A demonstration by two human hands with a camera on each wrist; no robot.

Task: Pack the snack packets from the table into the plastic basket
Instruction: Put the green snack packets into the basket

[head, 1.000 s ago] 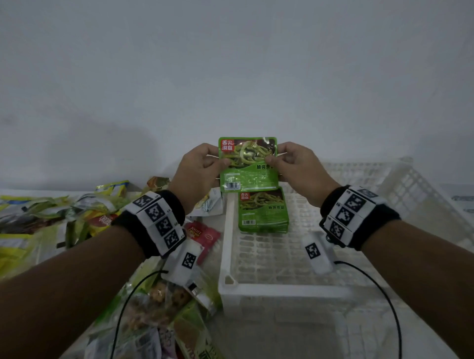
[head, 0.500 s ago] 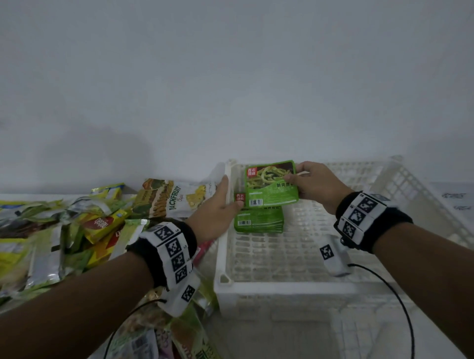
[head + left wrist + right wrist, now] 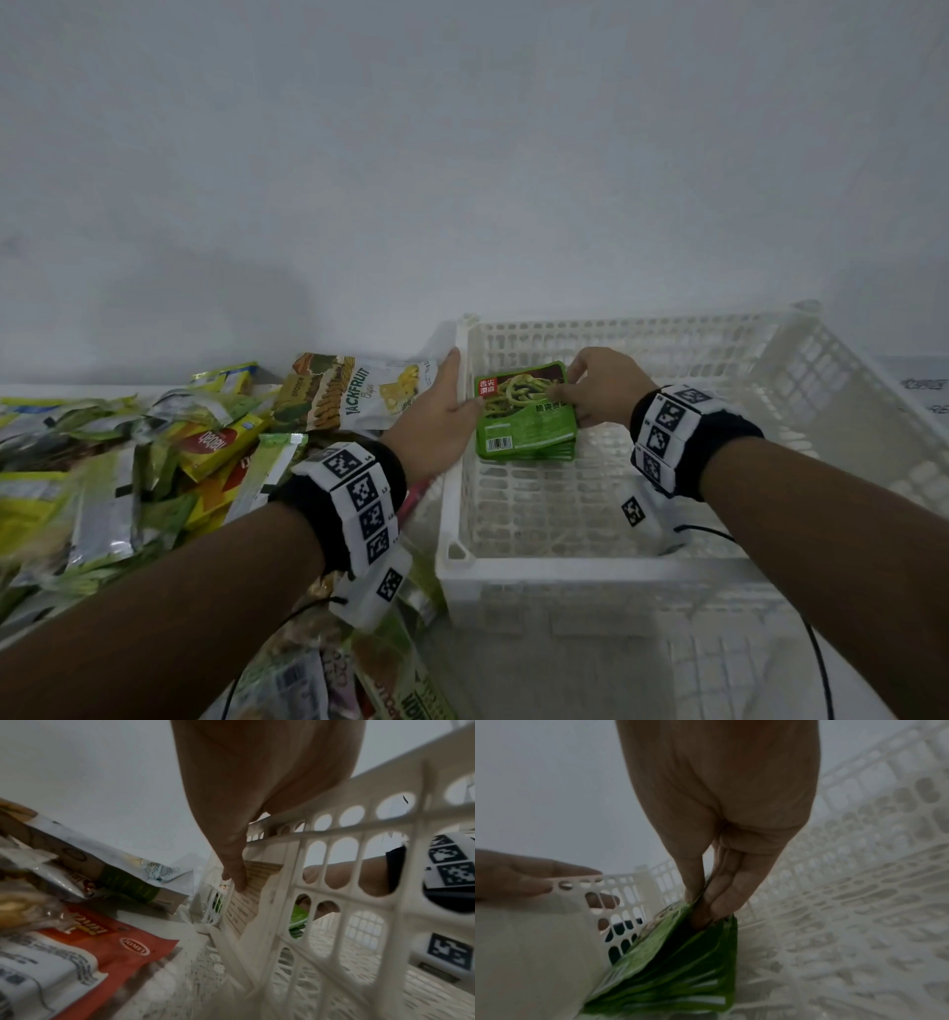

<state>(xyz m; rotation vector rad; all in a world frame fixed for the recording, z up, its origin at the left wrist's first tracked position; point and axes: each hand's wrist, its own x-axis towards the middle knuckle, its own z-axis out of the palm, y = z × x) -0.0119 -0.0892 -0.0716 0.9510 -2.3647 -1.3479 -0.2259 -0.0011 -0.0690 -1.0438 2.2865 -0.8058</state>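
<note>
The white desk [image 3: 719, 678] carried a heap of mixed foil snack packets [image 3: 128, 478] on the left and, on the right, the white perforated plastic basket [image 3: 590, 562]. Beside the basket's left wall lay a large white and yellow jackfruit chips bag [image 3: 359, 393], and the left wrist view showed an orange foil packet [image 3: 123, 947] flat on the desk below. In the basket's far left corner sat a small stack of flat green noodle-print packets [image 3: 524, 419], the top one just meeting the pile. The left hand [image 3: 441, 416] lay straight-fingered along the outside of the left wall, thumb tip over the rim and touching the packet's left edge, its grip holding nothing. The right hand [image 3: 713, 894] had its grip pinched on the top packet's right edge, thumb above and fingers beneath. To finish this placement well, the person would likely want the top packet squared with those under it before the pinch let go, the fingers sliding out sideways so the slippery stack was not dragged askew, while the left hand steadied the light basket.
</note>
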